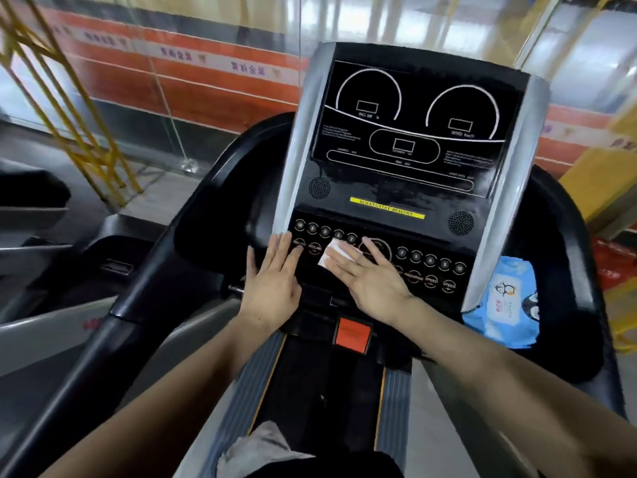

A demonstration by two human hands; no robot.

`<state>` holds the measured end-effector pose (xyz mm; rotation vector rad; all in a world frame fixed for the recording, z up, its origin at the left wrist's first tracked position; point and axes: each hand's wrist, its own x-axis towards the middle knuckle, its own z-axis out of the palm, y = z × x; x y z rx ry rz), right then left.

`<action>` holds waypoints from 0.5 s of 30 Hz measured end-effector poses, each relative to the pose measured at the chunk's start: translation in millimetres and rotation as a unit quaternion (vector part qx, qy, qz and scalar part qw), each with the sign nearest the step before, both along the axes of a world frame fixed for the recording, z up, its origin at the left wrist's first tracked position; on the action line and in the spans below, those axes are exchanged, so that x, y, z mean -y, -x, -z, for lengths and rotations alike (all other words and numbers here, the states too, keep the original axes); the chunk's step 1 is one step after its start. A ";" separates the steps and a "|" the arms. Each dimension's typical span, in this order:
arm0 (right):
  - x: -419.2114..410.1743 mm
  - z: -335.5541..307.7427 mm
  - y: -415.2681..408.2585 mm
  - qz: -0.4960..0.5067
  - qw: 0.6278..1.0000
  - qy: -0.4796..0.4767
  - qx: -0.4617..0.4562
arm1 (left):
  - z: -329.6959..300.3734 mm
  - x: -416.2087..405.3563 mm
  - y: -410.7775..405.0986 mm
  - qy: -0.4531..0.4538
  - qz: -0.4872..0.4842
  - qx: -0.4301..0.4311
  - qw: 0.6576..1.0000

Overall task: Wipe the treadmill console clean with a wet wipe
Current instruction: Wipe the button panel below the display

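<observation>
While flat on the lower button panel, right hand (372, 277) presses the white wet wipe (332, 255) under straight fingers, likely to spread damp cloth over raised round keys. Just left of wipe, left hand (272, 281) rests open-palmed, probably bracing. Right of wipe, soft blue wipe pack (506, 301) sits tucked in a side pocket, within reach. Beyond wipe, glossy black console (413, 132) rises between matte silver rails, streaked wet.

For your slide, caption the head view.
Right hand presses a wet wipe on the treadmill console buttons; left hand rests flat alongside.
</observation>
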<state>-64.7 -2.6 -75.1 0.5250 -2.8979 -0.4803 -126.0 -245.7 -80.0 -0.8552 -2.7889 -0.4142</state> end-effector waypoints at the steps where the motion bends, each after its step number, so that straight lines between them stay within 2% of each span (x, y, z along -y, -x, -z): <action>1: 8.9 -1.2 9.1 -0.004 1.000 -0.007 0.006 | 0.5 7.3 1.7 -0.001 -0.010 0.010 1.000; 9: 56.1 -15.2 61.5 -0.043 0.992 -0.102 0.054 | 1.7 50.1 19.8 -0.003 -0.061 0.060 0.996; 12: 59.2 -13.3 67.5 -0.070 0.992 -0.105 0.024 | 0.0 54.6 19.8 -0.004 -0.067 0.069 0.995; 15: 58.0 -9.5 70.7 -0.110 0.991 -0.063 -0.038 | 1.2 58.2 18.8 0.009 -0.063 0.081 0.995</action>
